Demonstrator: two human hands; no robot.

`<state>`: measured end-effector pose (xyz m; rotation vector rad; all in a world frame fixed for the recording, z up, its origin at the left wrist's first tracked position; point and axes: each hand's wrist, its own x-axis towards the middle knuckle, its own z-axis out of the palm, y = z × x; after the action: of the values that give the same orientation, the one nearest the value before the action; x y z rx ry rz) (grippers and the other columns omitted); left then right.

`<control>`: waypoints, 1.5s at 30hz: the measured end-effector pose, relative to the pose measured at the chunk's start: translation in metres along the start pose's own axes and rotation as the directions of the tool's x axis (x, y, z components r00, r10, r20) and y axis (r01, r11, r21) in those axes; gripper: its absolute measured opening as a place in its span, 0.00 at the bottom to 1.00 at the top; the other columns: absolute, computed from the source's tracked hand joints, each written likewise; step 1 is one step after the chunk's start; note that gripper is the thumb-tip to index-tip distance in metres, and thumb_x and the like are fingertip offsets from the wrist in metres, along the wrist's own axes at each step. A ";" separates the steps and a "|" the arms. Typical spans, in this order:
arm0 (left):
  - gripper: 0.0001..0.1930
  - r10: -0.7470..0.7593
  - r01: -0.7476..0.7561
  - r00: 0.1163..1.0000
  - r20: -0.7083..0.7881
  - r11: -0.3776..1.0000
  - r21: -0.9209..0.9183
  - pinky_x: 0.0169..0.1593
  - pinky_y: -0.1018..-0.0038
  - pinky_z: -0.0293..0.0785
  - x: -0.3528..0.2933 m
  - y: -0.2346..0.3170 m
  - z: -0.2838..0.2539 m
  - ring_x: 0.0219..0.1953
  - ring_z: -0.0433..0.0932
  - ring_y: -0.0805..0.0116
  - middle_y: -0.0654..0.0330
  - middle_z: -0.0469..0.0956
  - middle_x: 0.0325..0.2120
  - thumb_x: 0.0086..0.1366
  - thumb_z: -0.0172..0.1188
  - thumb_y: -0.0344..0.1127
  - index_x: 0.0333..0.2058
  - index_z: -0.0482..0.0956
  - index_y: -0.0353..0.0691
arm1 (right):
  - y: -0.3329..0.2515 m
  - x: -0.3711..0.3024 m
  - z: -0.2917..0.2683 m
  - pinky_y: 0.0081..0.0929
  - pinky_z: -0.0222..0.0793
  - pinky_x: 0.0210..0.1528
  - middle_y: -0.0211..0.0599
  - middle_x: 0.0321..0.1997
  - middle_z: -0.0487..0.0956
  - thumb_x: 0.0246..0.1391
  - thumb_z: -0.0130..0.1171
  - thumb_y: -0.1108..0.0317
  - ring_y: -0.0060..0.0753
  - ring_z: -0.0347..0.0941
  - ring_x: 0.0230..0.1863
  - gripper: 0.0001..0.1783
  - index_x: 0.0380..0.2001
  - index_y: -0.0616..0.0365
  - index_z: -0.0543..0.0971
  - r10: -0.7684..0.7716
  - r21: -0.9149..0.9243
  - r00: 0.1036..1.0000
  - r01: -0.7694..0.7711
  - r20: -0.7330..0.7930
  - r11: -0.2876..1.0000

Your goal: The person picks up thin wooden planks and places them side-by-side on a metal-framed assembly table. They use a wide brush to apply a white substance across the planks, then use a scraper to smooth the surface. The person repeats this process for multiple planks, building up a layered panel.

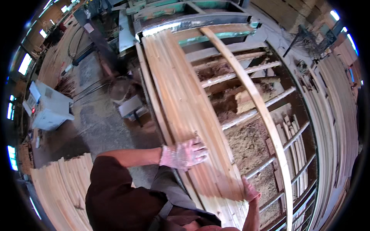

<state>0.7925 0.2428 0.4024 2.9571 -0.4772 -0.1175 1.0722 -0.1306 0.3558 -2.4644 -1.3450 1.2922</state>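
Note:
A long row of pale wooden boards point(181, 92) lies side by side on a metal roller frame, running away from me. My left hand point(185, 154), in a whitish-pink glove, rests flat across the boards with its fingers stretched out to the right. At the right edge of the row, closer to me, my right hand point(251, 191) is bent around the outermost board, and part of its fingers is hidden. One separate long board point(254, 96) lies lengthwise across the rollers, to the right of the row and apart from it.
Metal rollers point(241, 119) cross the frame, with sawdust and wood scraps beneath. A steel beam point(196, 23) spans the far end. Board stacks stand at lower left point(63, 188) and along the right point(333, 115). A white cabinet point(50, 106) stands at left.

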 end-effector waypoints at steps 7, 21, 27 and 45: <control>0.45 -0.005 0.007 0.991 -0.132 1.000 0.014 0.69 0.42 0.60 -0.001 0.008 -0.002 0.66 0.68 0.45 0.44 0.70 0.62 0.47 0.69 0.56 0.61 0.73 0.35 | -0.031 -0.001 -0.021 0.35 0.53 0.73 0.52 0.70 0.69 0.67 0.34 0.30 0.45 0.62 0.73 0.44 0.70 0.54 0.65 0.333 0.294 0.933 -0.359 0.133 0.886; 0.44 -0.046 0.034 0.995 0.087 0.990 0.139 0.71 0.46 0.58 0.004 0.017 -0.009 0.71 0.59 0.46 0.46 0.63 0.68 0.57 0.63 0.62 0.65 0.67 0.38 | 0.032 -0.010 0.009 0.33 0.74 0.52 0.43 0.52 0.83 0.66 0.42 0.31 0.37 0.79 0.47 0.44 0.64 0.60 0.74 0.278 0.804 0.907 -0.413 0.317 0.428; 0.48 -0.089 0.061 0.980 0.180 0.986 0.158 0.76 0.44 0.41 -0.002 0.025 -0.009 0.75 0.50 0.47 0.44 0.54 0.72 0.63 0.54 0.69 0.70 0.57 0.38 | 0.027 -0.024 -0.028 0.35 0.74 0.54 0.39 0.53 0.81 0.67 0.49 0.45 0.35 0.77 0.49 0.32 0.62 0.58 0.76 0.318 0.765 0.940 -0.294 0.123 0.573; 0.52 -0.311 0.315 0.949 0.055 0.941 -0.126 0.78 0.53 0.27 0.176 0.013 -0.008 0.77 0.39 0.49 0.43 0.40 0.75 0.67 0.46 0.73 0.74 0.44 0.36 | -0.036 -0.126 -0.006 0.36 0.79 0.52 0.49 0.41 0.85 0.61 0.56 0.44 0.39 0.82 0.43 0.32 0.54 0.62 0.79 0.303 0.675 0.880 0.026 -0.365 0.738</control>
<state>0.9560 0.1752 0.4024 2.8768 0.0037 -0.2258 1.0182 -0.1969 0.4556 -2.1536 -0.4552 0.8914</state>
